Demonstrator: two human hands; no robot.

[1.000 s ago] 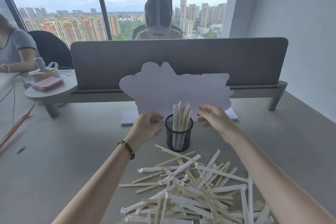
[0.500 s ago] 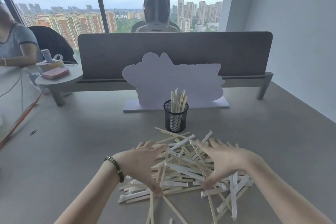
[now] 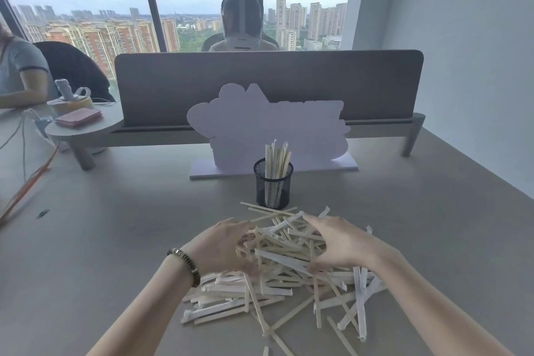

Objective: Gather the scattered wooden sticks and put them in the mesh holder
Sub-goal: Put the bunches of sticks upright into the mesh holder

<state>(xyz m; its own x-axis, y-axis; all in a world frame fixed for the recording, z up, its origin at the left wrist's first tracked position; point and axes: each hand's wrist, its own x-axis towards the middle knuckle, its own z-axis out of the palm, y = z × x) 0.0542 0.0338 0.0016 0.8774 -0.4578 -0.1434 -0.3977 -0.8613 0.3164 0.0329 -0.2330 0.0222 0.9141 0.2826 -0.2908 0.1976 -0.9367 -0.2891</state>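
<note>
our left hand [image 3: 222, 246] and right hand [image 3: 338, 243], fingers spread apart, are pressing the wooden sticks [image 3: 277, 277] near the mesh holder [image 3: 273, 186].

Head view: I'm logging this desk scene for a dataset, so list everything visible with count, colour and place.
wooden sticks: many, pale wood, some in white paper wrappers, heaped on the near desk
mesh holder: one, black, behind the heap, already holding several upright sticks
desk: one, grey-beige
cut-out board: one, white, standing behind the holder
divider panel: one, grey, across the desk's far edge
side shelf: one, grey, far left, carrying a pink case
cables: several, orange and grey, left edge
seated people: two, one beyond the divider, one at far left
bracelet: one, dark beads, left wrist
left hand: open, on the heap's left
right hand: open, on the heap's right
</note>
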